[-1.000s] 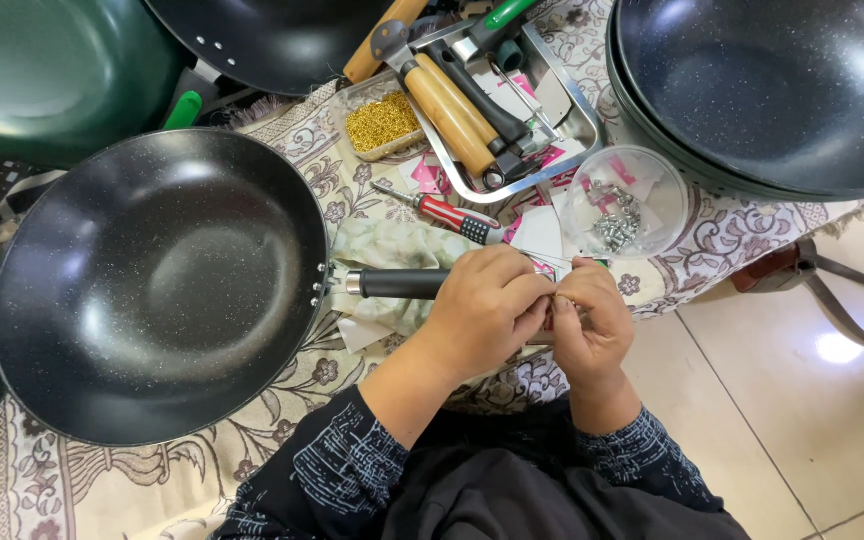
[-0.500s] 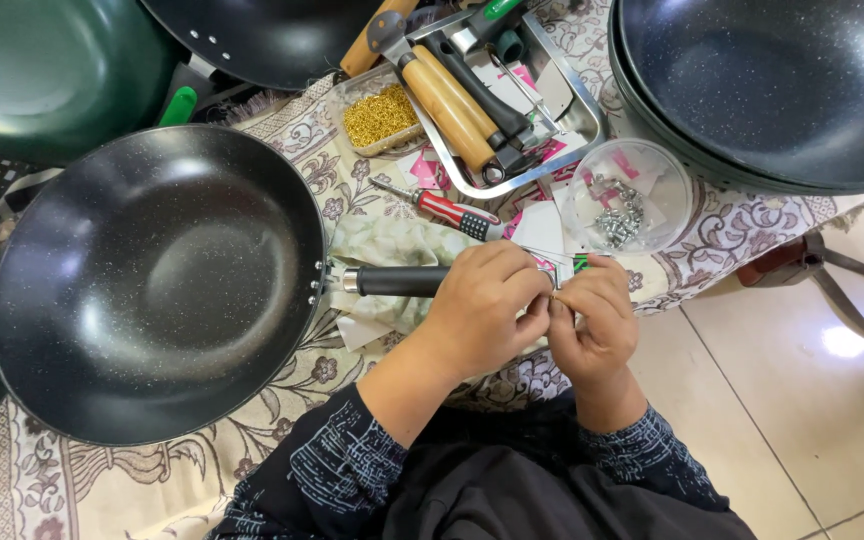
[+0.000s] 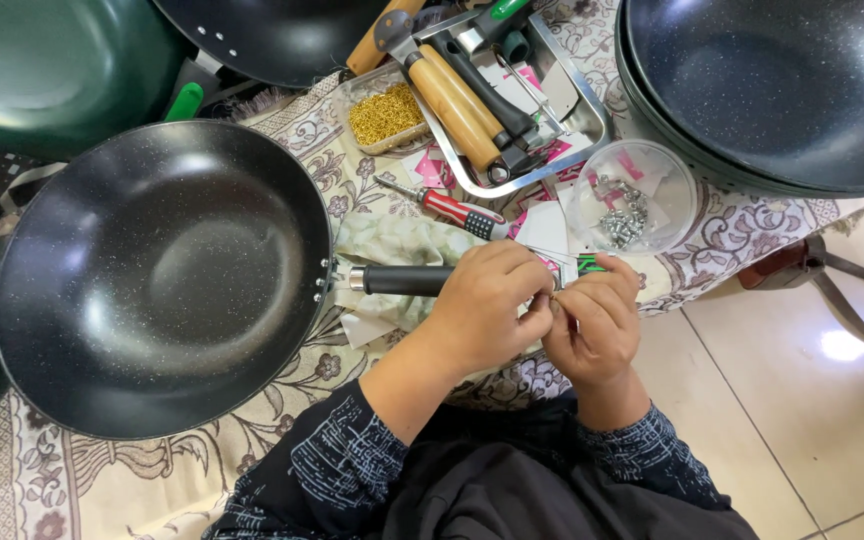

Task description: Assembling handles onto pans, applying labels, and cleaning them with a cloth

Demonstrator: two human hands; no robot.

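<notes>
The left hand (image 3: pixel 487 305) is closed over the outer end of the black handle (image 3: pixel 407 279) of the wok (image 3: pixel 157 275); the fingers are curled around it and the end itself is hidden beneath them. The right hand (image 3: pixel 592 320) is set just beside the left, touching it at the fingertips, with thumb and forefinger pinched together at the handle end. What is pinched is too small and too covered to be told. A short green-and-black piece (image 3: pixel 590 263) is seen just above the right hand, touching or nearly touching its knuckles.

The wok lies to the left of both hands on a flowered cloth (image 3: pixel 42 480), bowl upward, its handle running rightward into the left hand.

Just beyond the hands a red-handled screwdriver (image 3: pixel 447 206) is laid on the cloth. Beyond the right hand stands a clear round tub (image 3: pixel 677 200) holding small silver screws (image 3: pixel 624 212). Further beyond, a steel tray (image 3: pixel 592 125) holds wooden-handled tools (image 3: pixel 452 95), and a small clear box of brass-coloured pieces (image 3: pixel 384 112) stands beside it. Further dark pans (image 3: pixel 782 80) are stacked beyond and to the right of the hands; a green pan (image 3: pixel 42 70) lies well to the left.
</notes>
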